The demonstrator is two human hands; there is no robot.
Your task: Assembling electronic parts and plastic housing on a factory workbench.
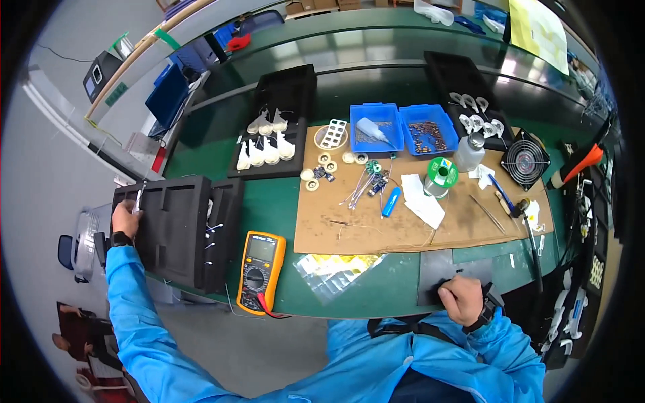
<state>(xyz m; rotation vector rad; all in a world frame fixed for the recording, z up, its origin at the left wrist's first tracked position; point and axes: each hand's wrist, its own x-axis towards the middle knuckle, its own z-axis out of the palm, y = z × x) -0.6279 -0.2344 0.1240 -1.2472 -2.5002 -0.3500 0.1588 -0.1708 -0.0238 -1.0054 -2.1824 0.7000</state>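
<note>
Meanwhile, the left hand pinches a white part at the tabletop's left edge; the right hand curls, contents unclear, near the front edge; bare green separates tray from cardboard.

Cardboard sheet: plain brown. Beneath the sheet: green worktop. On its far side: two blue bins. Left of the sheet: orange-and-dark-grey multimeter, black tray.

Orange multimeter, black fan, green spool, possibly a laptop.
</note>
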